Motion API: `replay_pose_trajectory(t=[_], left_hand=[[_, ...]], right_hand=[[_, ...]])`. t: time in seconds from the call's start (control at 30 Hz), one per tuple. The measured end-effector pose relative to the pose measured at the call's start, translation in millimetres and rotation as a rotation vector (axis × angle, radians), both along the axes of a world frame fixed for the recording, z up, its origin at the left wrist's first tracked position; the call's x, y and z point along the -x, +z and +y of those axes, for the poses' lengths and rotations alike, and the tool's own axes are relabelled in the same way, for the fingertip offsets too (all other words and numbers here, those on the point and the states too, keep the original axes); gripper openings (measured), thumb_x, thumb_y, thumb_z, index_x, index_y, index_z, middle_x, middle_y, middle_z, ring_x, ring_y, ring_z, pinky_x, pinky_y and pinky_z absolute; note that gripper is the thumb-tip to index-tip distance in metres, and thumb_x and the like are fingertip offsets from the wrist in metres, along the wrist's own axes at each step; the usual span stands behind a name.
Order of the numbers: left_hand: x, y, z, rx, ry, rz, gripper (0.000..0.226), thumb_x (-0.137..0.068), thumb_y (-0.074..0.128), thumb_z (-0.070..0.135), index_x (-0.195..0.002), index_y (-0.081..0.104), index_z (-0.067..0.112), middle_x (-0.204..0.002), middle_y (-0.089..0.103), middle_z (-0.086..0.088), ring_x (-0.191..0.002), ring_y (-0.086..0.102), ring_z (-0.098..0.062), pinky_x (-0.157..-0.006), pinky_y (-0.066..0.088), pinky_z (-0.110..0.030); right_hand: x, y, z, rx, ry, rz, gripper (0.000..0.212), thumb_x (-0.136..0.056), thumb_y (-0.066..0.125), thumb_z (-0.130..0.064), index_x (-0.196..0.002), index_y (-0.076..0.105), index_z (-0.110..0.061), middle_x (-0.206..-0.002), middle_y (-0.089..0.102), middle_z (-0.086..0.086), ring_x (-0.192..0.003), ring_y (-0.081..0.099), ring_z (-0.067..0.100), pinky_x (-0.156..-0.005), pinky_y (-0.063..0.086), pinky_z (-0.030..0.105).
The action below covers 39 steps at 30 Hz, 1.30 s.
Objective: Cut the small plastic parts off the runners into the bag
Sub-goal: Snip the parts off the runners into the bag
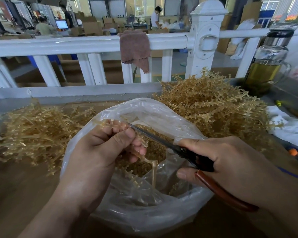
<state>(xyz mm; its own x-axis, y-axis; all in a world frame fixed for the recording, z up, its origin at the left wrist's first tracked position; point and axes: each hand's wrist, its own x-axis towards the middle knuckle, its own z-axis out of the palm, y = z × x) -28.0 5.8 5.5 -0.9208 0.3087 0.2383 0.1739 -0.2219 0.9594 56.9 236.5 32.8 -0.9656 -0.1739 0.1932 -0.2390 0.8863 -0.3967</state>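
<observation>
Runner (153,170) of clear amber plastic is held over the open mouth of the bag (144,213), gripped in the left hand (100,152). The fingers and thumb curl round its upper part, small studs stick out above the fingertips, and its stem hangs down into the bag. The right hand (230,162) grips a pair of scissors (184,150), fingers wrapped over the black middle part and a red-brown handle running back under the palm. The thin blade points up and left, and its tip reaches the runner right at the left fingers. Whether the blades are apart or together is not clear.

The bag is clear plastic with its rim rolled down. It stands on the brown table (24,186) just in front of the person, and a heap of small amber parts (158,155) lies inside it, below the blade.

2 piles of runners lie on the table: 1 lower pile (36,133) to the left of the bag and 1 taller pile (213,107) behind and to the right of it, touching the bag's far edge.

A white railing (76,43) runs along the far side of the table, with a brown cloth (135,47) draped over its top bar. A glass bottle (268,66) partly filled with yellow-green liquid stands at the far right, and a white cloth (291,127) lies near it.
</observation>
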Motion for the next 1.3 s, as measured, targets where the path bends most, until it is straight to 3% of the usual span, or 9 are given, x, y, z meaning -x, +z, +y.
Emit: replay_pose_trajectory(t=[0.17, 0.3, 0.5, 0.97, 1.1, 1.2, 1.3], left_hand=[[-0.3, 0.0, -0.9, -0.009, 0.011, -0.002, 0.022, -0.076, 0.077, 0.037, -0.076, 0.078, 0.015, -0.073, 0.072, -0.012, -0.071, 0.071, -0.023, -0.06, 0.054, -0.025], [-1.4, 1.3, -1.3, -0.043, 0.042, -0.019, 0.014, -0.076, 0.085, 0.027, -0.075, 0.078, 0.015, -0.074, 0.072, -0.012, -0.07, 0.07, -0.021, -0.059, 0.054, -0.024], [-3.9, 4.3, 0.9, -0.055, 0.086, -0.01, 0.01, -0.071, 0.087, 0.021, -0.073, 0.079, 0.017, -0.071, 0.071, -0.01, -0.067, 0.069, -0.021, -0.058, 0.054, -0.025], [-5.7, 6.9, 1.7, -0.018, 0.124, -0.034, 0.022, -0.063, 0.079, 0.033, -0.073, 0.078, 0.013, -0.07, 0.07, -0.016, -0.065, 0.07, -0.021, -0.059, 0.057, -0.023], [-5.9, 6.7, 2.9, -0.009, 0.102, -0.041, 0.022, -0.061, 0.082, 0.03, -0.073, 0.078, 0.011, -0.069, 0.069, -0.016, -0.064, 0.07, -0.022, -0.058, 0.057, -0.024], [-3.8, 4.0, 1.5, -0.007, 0.095, -0.053, 0.029, -0.06, 0.095, 0.017, -0.077, 0.075, 0.006, -0.071, 0.069, -0.017, -0.062, 0.069, -0.023, -0.054, 0.054, -0.024], [-3.1, 2.2, 1.1, -0.021, 0.082, -0.056, 0.035, -0.061, 0.086, 0.037, -0.078, 0.075, 0.009, -0.073, 0.069, -0.02, -0.065, 0.069, -0.026, -0.055, 0.053, -0.027]], right_hand=[[-0.8, 2.8, 0.4, -0.021, 0.0, 0.0, 0.059, -0.076, 0.042, -0.081, -0.122, 0.049, -0.045, -0.087, 0.068, -0.02, -0.077, 0.063, -0.003, -0.068, 0.051, 0.023], [-1.2, 3.0, 1.0, -0.038, -0.006, -0.015, 0.054, -0.077, 0.042, -0.08, -0.114, 0.057, -0.043, -0.076, 0.064, -0.019, -0.071, 0.06, -0.004, -0.069, 0.048, 0.02], [-0.6, 4.1, 1.3, -0.052, -0.009, -0.037, 0.061, -0.074, 0.037, -0.085, -0.122, 0.047, -0.05, -0.085, 0.066, -0.023, -0.076, 0.062, -0.005, -0.059, 0.054, 0.024], [-0.4, 4.1, 2.4, -0.051, -0.005, -0.06, 0.068, -0.072, 0.034, -0.089, -0.125, 0.043, -0.047, -0.094, 0.069, -0.022, -0.082, 0.065, -0.002, -0.065, 0.057, 0.026], [-0.3, 5.1, 2.4, -0.031, 0.009, -0.083, 0.065, -0.073, 0.037, -0.088, -0.124, 0.047, -0.048, -0.089, 0.068, -0.022, -0.078, 0.064, -0.003, -0.064, 0.053, 0.024], [0.7, 4.4, 2.4, -0.022, 0.014, -0.092, 0.062, -0.074, 0.042, -0.083, -0.124, 0.049, -0.047, -0.089, 0.068, -0.021, -0.08, 0.064, -0.001, -0.065, 0.052, 0.024], [0.7, 3.8, 2.7, -0.008, 0.003, -0.082, 0.066, -0.071, 0.039, -0.089, -0.127, 0.043, -0.053, -0.099, 0.066, -0.026, -0.088, 0.062, -0.007, -0.07, 0.051, 0.016]])
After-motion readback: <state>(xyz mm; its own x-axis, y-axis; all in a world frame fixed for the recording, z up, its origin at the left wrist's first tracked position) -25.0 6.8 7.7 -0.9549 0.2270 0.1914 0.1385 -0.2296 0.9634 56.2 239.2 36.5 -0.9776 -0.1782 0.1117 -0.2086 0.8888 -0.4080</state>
